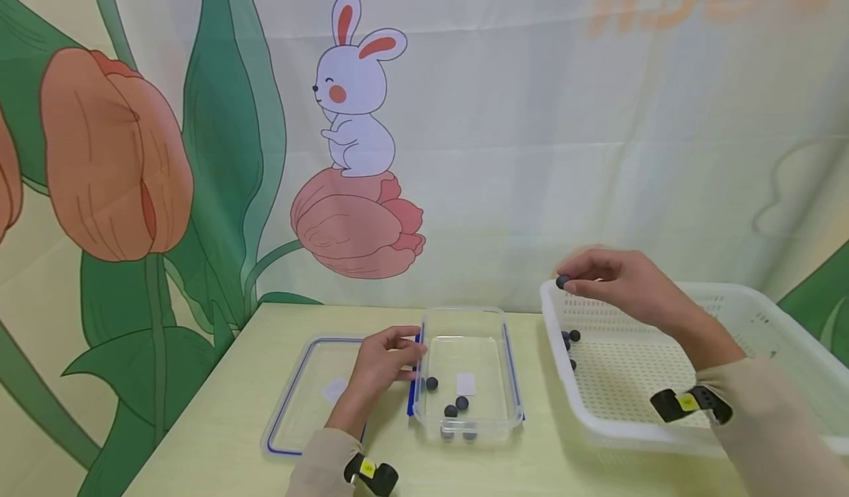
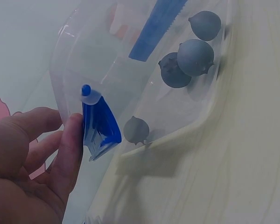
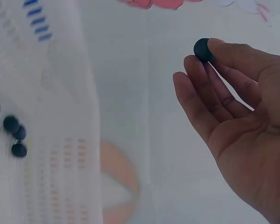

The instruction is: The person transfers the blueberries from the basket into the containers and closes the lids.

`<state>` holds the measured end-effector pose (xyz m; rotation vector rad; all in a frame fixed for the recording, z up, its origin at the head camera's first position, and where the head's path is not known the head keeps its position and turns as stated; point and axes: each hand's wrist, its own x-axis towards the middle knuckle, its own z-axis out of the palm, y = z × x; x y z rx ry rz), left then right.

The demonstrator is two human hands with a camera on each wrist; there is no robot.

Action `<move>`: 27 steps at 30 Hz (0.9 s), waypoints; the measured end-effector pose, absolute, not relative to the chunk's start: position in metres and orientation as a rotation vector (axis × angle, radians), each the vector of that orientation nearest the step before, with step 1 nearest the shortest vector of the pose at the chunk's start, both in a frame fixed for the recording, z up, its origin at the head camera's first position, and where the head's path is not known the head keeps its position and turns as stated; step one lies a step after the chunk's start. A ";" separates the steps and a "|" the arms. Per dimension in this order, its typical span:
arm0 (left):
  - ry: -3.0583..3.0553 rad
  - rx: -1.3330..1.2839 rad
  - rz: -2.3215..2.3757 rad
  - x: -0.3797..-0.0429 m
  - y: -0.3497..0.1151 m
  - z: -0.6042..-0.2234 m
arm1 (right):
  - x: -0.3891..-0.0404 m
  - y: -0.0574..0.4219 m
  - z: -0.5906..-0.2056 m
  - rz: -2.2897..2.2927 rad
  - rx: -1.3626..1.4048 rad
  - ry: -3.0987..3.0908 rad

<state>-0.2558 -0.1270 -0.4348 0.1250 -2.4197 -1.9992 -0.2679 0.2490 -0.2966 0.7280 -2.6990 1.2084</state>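
A dark blueberry (image 3: 203, 50) is pinched between the thumb and fingertips of my right hand (image 1: 613, 283), raised over the left rim of a white perforated basket (image 1: 637, 436). Several more blueberries (image 1: 575, 335) lie at that basket's left side. My left hand (image 1: 385, 364) holds the left rim of a clear plastic container (image 1: 464, 318), close to its blue latch (image 2: 100, 126). Inside the container, several blueberries (image 2: 196, 57) rest toward its near end. Part of the left fingers is hidden behind the container's edge in the left wrist view.
A clear lid (image 1: 315, 394) with a blue seal lies on the pale yellow table (image 1: 225, 408), left of the container and partly behind my left forearm. A curtain (image 1: 491, 150) printed with a rabbit and tulips hangs at the table's back edge.
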 end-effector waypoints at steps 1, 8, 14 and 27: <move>-2.420 0.125 -1.998 -0.256 -0.127 -0.435 | -0.264 0.245 -0.295 1.228 0.736 -2.679; -2.417 0.107 -1.997 -0.253 -0.127 -0.434 | -0.243 0.218 -0.296 1.383 0.802 -2.564; -2.418 0.100 -2.002 -0.254 -0.127 -0.434 | -0.227 0.194 -0.304 1.456 0.750 -2.563; -2.410 0.118 -2.005 -0.255 -0.128 -0.434 | -0.218 0.150 -0.343 1.621 0.896 -2.520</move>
